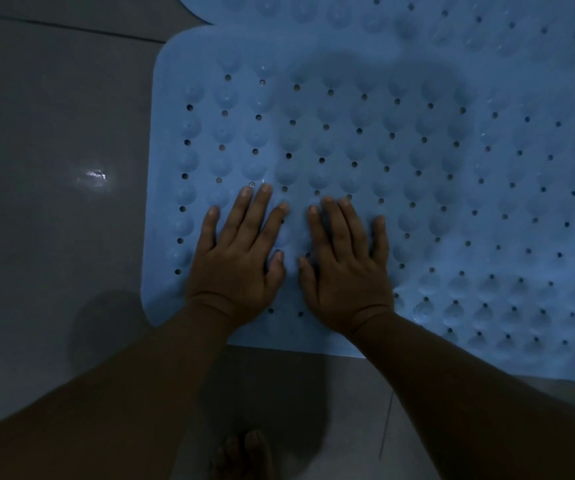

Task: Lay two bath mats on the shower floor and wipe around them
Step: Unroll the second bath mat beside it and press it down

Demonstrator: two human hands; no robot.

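A light blue rubber bath mat [383,140] with bumps and small round holes lies flat on the grey tiled floor [54,133], filling the middle and right of the head view. A second blue mat [313,12] of the same kind lies beyond it at the top edge, the two touching or slightly overlapping. My left hand [241,258] and my right hand [344,265] rest palm down side by side on the near left part of the nearer mat, fingers spread, holding nothing.
Bare grey floor tiles stretch to the left, with a bright glint of light [97,174] on them. My bare toes [244,452] show at the bottom edge on the floor, just before the mat's near edge. The scene is dim.
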